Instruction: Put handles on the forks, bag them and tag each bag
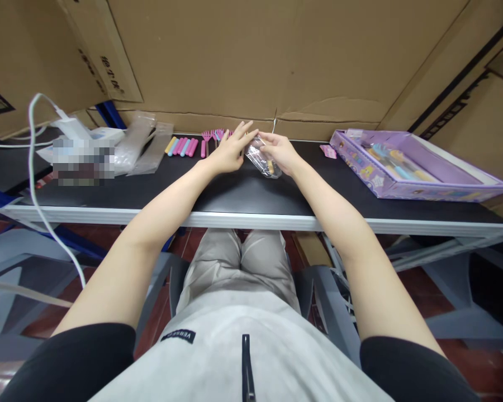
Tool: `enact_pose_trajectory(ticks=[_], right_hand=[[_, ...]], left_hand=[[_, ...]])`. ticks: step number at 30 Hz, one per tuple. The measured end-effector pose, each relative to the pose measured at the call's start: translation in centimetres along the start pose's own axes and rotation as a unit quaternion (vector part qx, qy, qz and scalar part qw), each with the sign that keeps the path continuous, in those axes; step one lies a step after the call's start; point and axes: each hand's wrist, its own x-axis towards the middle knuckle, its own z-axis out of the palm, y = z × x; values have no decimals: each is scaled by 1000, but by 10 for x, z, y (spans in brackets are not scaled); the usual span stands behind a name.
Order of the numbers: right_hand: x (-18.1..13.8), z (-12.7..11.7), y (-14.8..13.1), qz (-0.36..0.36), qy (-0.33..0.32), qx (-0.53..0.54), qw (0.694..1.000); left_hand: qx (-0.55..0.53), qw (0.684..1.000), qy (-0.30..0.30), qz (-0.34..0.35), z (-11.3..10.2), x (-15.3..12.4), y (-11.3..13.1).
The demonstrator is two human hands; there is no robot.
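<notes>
A clear plastic bag (262, 163) with small items inside, one of them yellowish, is pinched at its upper edge by my right hand (281, 152). I cannot make out exactly what the bag contains. My left hand (229, 149) is at the bag's left side, its fingers stretched out and spread. Whether its thumb touches the plastic is unclear. Left of that hand lie pink fork heads (207, 135), partly hidden behind it. Beside them runs a row of short coloured handles (184, 147) in yellow, blue and pink.
Flat clear plastic bags (151, 149) lie on the black table (251, 195) at the left, near a white charger (73, 127) with a cable. At the right stands a purple box (360, 164) with coloured items, a small pink packet (328, 151) beside it. Cardboard (251, 61) walls the back.
</notes>
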Motion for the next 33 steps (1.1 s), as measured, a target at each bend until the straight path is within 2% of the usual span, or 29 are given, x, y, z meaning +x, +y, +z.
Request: enact_pose_trajectory(ticks=[5,9,19,26,33], right_hand=[[-7,-7,-6,38,-22,-10,999],[-9,-6,-9,45,-29,-27,998],[0,-23,-5,16,14,-76,997],[10,-38,5,-33,60,-134,989],[19,-49,20,-39,120,-229,965]], left_hand=[[100,994,-13,-28,-14,-5,30],[125,992,-16,-23,-16,-5,39],[139,990,27,18,-16,0,23],[172,981,71,-54,-30,-4,10],[183,974,72,-113,-35,-9,3]])
